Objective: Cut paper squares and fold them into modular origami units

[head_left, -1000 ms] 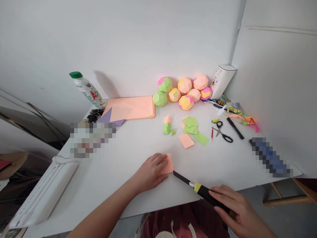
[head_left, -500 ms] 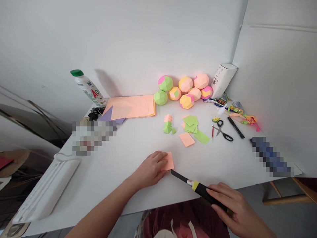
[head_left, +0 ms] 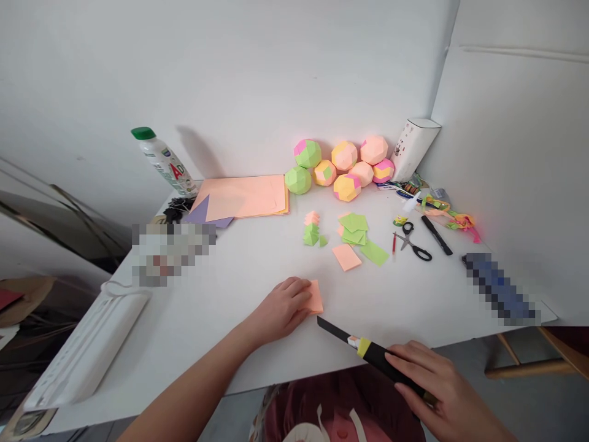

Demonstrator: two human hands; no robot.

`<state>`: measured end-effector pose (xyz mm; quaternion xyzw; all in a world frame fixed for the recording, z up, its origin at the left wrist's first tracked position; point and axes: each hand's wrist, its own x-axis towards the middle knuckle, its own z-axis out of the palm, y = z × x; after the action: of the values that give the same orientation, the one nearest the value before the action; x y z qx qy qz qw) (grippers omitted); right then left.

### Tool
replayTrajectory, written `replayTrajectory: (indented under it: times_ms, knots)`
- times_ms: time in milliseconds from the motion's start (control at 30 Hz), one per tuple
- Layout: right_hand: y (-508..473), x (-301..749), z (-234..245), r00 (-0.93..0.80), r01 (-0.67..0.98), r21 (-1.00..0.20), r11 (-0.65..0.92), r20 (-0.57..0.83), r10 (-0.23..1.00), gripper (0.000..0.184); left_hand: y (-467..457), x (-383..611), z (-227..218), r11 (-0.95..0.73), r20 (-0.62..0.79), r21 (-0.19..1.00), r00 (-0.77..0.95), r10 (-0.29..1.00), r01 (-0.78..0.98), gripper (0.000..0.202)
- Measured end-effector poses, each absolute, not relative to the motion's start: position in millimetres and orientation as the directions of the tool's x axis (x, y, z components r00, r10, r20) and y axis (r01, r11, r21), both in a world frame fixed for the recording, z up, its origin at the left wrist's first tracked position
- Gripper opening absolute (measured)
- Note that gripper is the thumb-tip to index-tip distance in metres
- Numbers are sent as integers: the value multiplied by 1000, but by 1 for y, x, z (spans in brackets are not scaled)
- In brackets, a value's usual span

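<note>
My left hand (head_left: 280, 307) lies on the white table (head_left: 221, 288), its fingers pressed down on a small orange paper square (head_left: 316, 296). My right hand (head_left: 432, 383) is wrapped round the black handle of a utility knife (head_left: 368, 352) near the table's front edge. The knife's blade tip points up and left, just below the square's lower right corner and slightly apart from it.
Several paper polyhedron balls (head_left: 343, 166) sit at the back. Green and orange cut pieces (head_left: 354, 236), scissors (head_left: 414, 242), a black marker (head_left: 436, 235), large orange sheets (head_left: 243, 196), a green-capped bottle (head_left: 163, 162) and a white keyboard (head_left: 87, 350) lie around.
The knife has drawn back a little from the orange square, toward me; its tip now sits just clear of the paper. My left hand stays on the square.
</note>
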<state>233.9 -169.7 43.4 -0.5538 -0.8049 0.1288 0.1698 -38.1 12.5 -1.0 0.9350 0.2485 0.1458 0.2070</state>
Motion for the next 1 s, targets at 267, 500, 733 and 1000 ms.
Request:
replayTrajectory:
  times_ms: [267,500,733,1000]
  knots:
    - [-164,225,39,-353,847,-362,389,164,921,31,13,-37,-4,-798,173,441,833,526,412,18]
    - [-168,224,35,-356,877,-266,400,199,913,30,7,-34,-1,-827,160,371,848,505,422,27]
    - [-177,220,27,-367,888,-186,421,264,892,28,-4,-21,-12,-812,173,247,800,575,530,26]
    - [-177,205,28,-374,889,-147,434,314,872,29,-1,-20,-13,-857,206,175,834,513,484,31]
